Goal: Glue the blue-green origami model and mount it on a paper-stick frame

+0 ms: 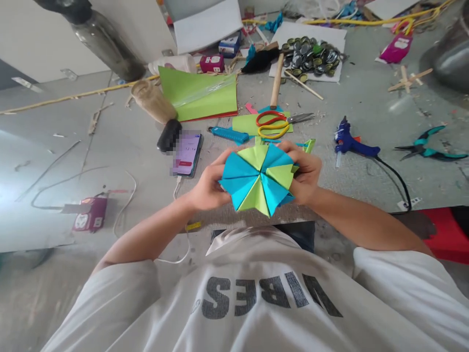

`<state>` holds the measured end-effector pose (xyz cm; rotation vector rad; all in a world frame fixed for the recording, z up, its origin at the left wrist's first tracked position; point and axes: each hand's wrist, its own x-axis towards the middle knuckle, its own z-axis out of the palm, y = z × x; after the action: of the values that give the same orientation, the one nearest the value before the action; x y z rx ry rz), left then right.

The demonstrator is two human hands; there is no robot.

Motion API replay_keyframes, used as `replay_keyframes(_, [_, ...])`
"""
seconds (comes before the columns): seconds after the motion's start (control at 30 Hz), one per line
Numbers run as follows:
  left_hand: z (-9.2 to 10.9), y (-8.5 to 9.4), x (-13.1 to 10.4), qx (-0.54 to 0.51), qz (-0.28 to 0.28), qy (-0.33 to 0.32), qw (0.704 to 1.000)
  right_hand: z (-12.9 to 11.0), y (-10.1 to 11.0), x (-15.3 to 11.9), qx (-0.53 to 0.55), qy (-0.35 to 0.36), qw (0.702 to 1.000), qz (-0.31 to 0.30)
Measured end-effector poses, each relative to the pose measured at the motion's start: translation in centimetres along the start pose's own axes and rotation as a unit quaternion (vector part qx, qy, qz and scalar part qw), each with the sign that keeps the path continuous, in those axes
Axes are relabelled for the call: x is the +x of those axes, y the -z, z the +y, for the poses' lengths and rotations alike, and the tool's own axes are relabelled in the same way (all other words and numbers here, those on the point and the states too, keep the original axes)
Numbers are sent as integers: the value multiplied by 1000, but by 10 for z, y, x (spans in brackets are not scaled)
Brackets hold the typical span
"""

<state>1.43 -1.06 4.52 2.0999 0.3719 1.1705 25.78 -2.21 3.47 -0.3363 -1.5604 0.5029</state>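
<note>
Between my two hands is a round folded-paper pinwheel (259,177) in blue and lime-green wedges that meet at its centre, held up over the table's near edge. My left hand (211,182) grips its left rim, fingers curled behind it and thumb low. On the other side my right hand (307,171) is closed on the right rim, with most fingertips hidden behind the paper. Just beyond lie red-and-yellow scissors (273,128) and a blue box cutter (229,134), both near a green paper strip (244,124).
A lit phone (187,155) on a white cable lies left, near green paper sheets (205,95). To the right are a blue glue gun (353,142) and pliers (425,146). Bottle caps (311,56) are heaped at the back; a dark bottle (110,46) stands back left.
</note>
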Motion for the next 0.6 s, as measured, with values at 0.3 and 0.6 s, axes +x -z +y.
replay_keyframes(0.3, [-25, 6, -16, 55, 54, -174, 982, 1, -7, -14, -129, -51, 990, -19])
replay_keyframes(0.6, [-17, 0, -39, 93, 126, 115, 981, 11, 2, -8, -200, 113, 971, -65])
